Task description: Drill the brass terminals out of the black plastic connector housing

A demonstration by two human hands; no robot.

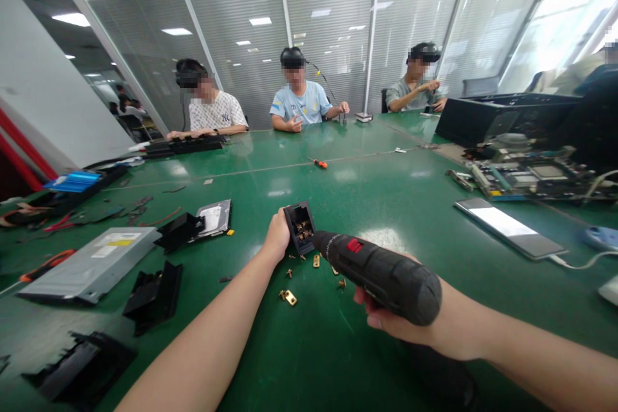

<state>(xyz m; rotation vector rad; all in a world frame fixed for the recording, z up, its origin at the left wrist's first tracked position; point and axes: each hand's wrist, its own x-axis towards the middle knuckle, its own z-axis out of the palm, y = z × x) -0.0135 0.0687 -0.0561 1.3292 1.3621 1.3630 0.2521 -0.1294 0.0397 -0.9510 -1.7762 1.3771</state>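
Note:
My left hand grips the side of a small black plastic housing, tilted so its open face shows brass-coloured parts inside. In my right hand is a black cordless drill with a red switch on top. The drill's chuck end points left and reaches the housing's right edge; whether its tip touches anything is hidden. Below the housing, small brass plates and brass screws lie scattered on the green table.
Black plastic pieces, a metal drive case and a hard drive lie left. An orange screwdriver lies ahead. A phone with a cable, a circuit board and a black computer case are right. Three people sit opposite.

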